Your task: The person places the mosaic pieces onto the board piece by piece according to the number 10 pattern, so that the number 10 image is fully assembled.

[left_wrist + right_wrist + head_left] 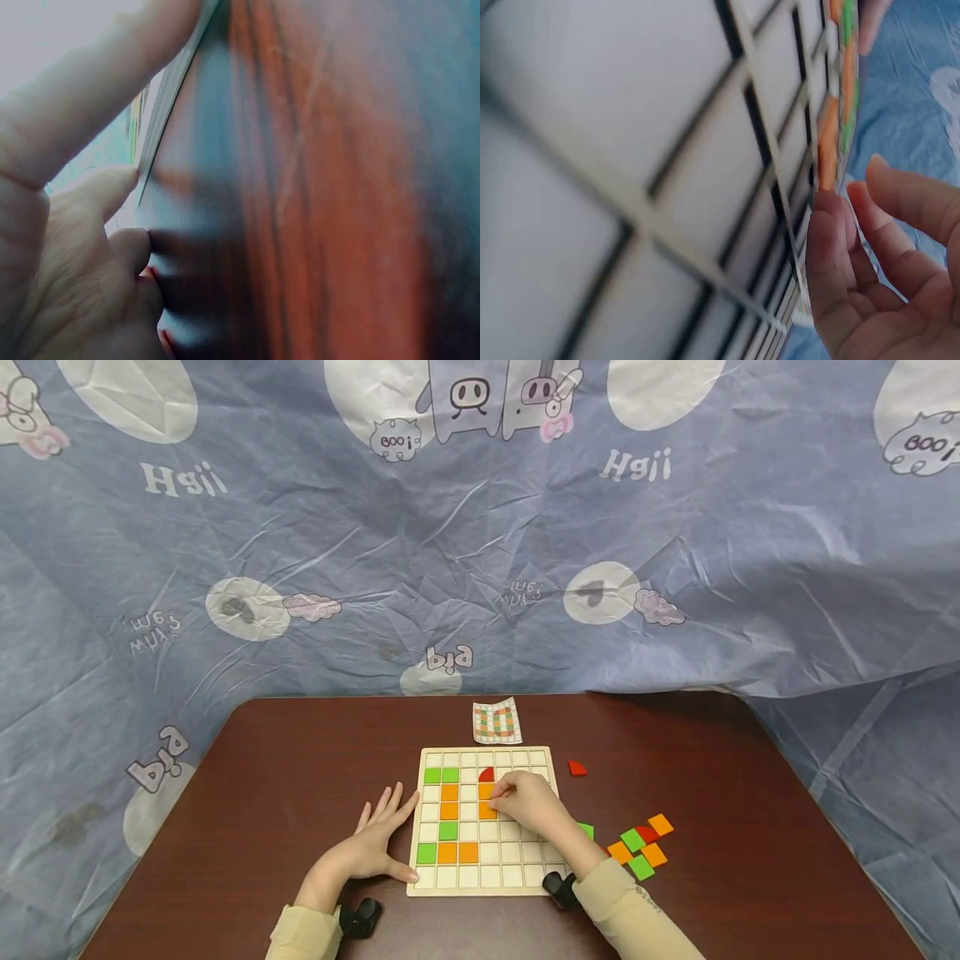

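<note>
**Both hands are working at a gridded board on a dark tabletop**

A blue printed cloth (pixel 420 543) is hanging as the backdrop. In front of it, a dark reddish-brown tabletop (pixel 315 743) is carrying everything else. A pale gridded board (pixel 480 891) is lying near the tabletop's middle.

The left hand (pixel 375 845) is spreading its fingers beside the board's left edge, its thumb touching the near-left corner. The right hand (pixel 531 802) is reaching over the board, fingers bent, thumb standing apart from them; a fingertip is meeting the nearer of two stacked orange tiles (pixel 487 811), though whether it is pressing I cannot tell.

A small patterned paper (pixel 497 721) is lying beyond the board. Green tiles (pixel 441 775) and more orange ones are filling cells on the left. A loose tile cluster (pixel 641 847) is lying to the right. A red quarter-round (pixel 487 774) is sitting above the orange pair; another (pixel 577 768) is lying just off the board.
</note>
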A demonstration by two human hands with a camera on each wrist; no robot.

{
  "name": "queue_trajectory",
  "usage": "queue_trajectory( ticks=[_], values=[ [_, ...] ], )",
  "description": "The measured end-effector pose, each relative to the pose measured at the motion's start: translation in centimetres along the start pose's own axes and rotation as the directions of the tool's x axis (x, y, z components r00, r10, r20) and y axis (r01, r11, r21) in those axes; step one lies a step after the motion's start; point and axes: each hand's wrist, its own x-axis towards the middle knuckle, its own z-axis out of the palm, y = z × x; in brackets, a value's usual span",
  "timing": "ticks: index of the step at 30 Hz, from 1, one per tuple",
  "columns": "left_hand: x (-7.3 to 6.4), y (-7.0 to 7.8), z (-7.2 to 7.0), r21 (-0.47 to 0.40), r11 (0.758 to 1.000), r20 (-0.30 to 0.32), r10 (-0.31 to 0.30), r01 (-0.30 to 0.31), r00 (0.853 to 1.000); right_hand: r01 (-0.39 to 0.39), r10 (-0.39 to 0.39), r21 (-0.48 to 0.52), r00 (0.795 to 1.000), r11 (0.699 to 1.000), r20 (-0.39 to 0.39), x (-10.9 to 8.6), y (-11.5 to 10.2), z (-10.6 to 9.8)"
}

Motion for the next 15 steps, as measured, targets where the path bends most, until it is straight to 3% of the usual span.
queue_trajectory(
  ticks=[7,15],
  values=[
    [0.3,-0.3,-0.2,-0.009,1.0,0.017,0.001,-0.001,1.0,-0.106,0.107,0.068,0.994,0.992,-0.009,-0.9,1.0,-3.3],
    [0.4,-0.5,-0.2,-0.002,1.0,0.014,0.007,-0.007,1.0,-0.114,0.115,0.063,0.993,0.992,-0.017,-2.7,4.4,-6.6]
  ],
)
